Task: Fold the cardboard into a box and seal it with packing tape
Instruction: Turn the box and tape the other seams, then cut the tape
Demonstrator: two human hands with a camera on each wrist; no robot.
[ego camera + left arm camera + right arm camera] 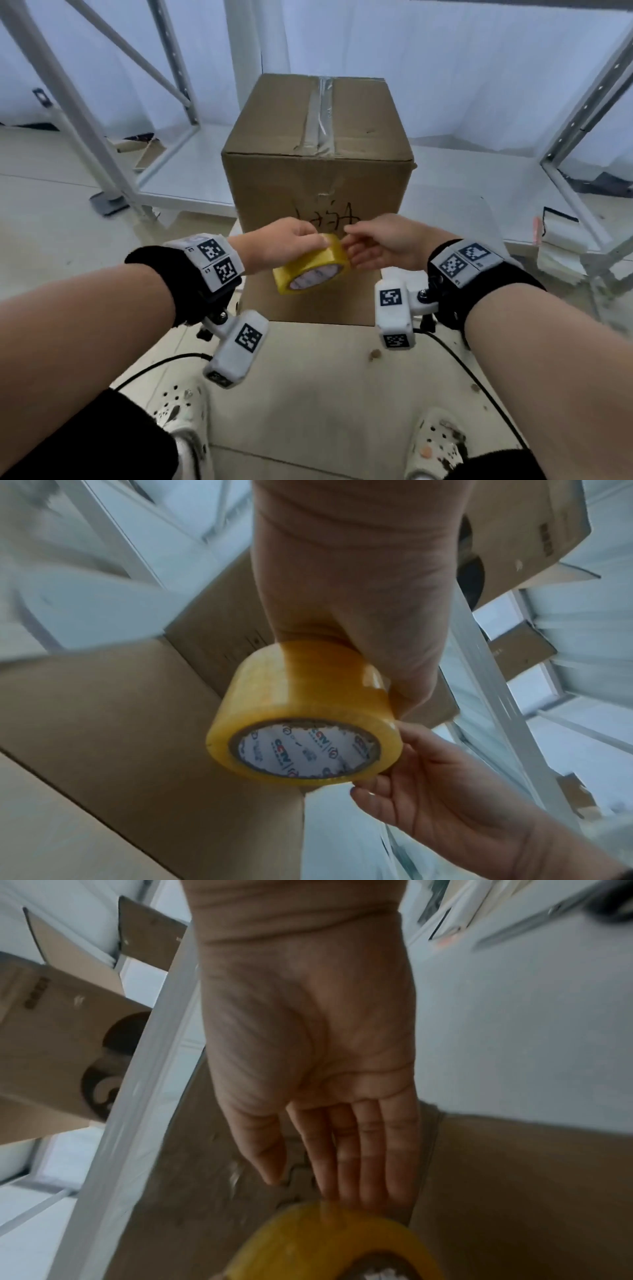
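A tall brown cardboard box (317,178) stands upright on the floor in front of me, its top flaps closed under a strip of clear tape (322,116). Black marker writing shows on its near face. My left hand (291,240) grips a yellow roll of packing tape (313,269) from above, held in front of the box's near face. My right hand (373,245) reaches in from the right with straight fingers (356,1156) touching the roll's (335,1240) outer edge. In the left wrist view the roll (304,718) shows a printed white core, my right hand's fingers (411,785) at its lower right edge.
A flat cardboard sheet (308,394) lies on the floor under my feet and the box. White metal rack frames (102,113) stand left and right (582,137). More cardboard boxes (65,1031) sit on the shelving. Black cables (479,380) trail across the floor.
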